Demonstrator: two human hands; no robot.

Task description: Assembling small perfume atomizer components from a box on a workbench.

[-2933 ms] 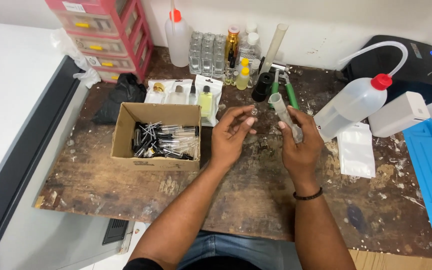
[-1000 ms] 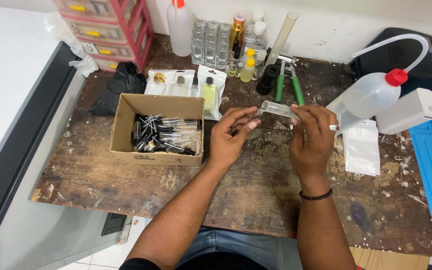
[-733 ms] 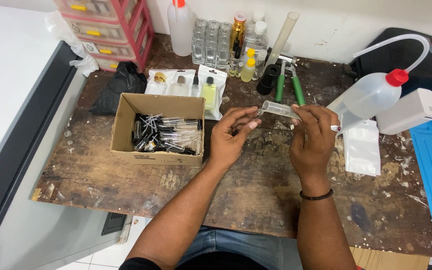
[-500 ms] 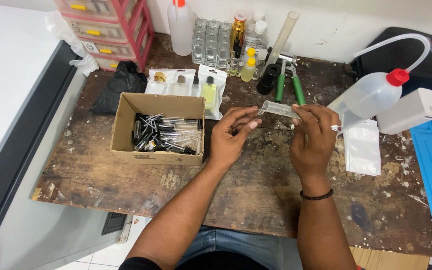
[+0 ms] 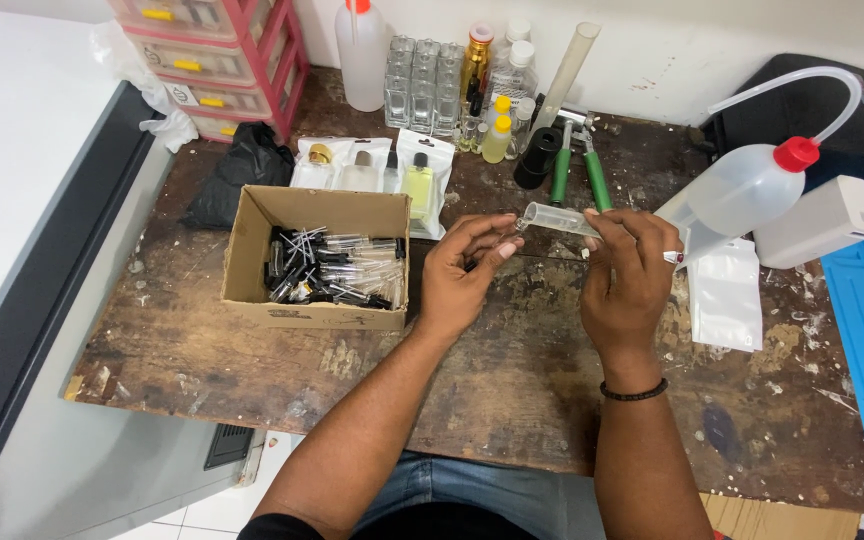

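My right hand [image 5: 630,268] holds a small clear plastic measuring cup [image 5: 554,219] tipped sideways, its mouth pointing left. My left hand [image 5: 465,270] is curled just left of that mouth, fingers pinched around something small and clear that I cannot make out. Both hands hover over the worn wooden table [image 5: 512,380]. A brown cardboard box [image 5: 318,258] filled with several small clear spray vials with black caps lies to the left of my left hand.
Green-handled pliers [image 5: 580,170] lie behind the hands. A squeeze wash bottle with a red cap [image 5: 752,185] and a white box [image 5: 820,220] sit right, over clear bags [image 5: 724,295]. Glass bottles [image 5: 432,85], packaged bottles [image 5: 372,170] and pink drawers [image 5: 222,55] line the back.
Since 2.9 s ago the cup went from upright in my right hand to tipped sideways toward my left hand. Over the last second the hands barely moved.
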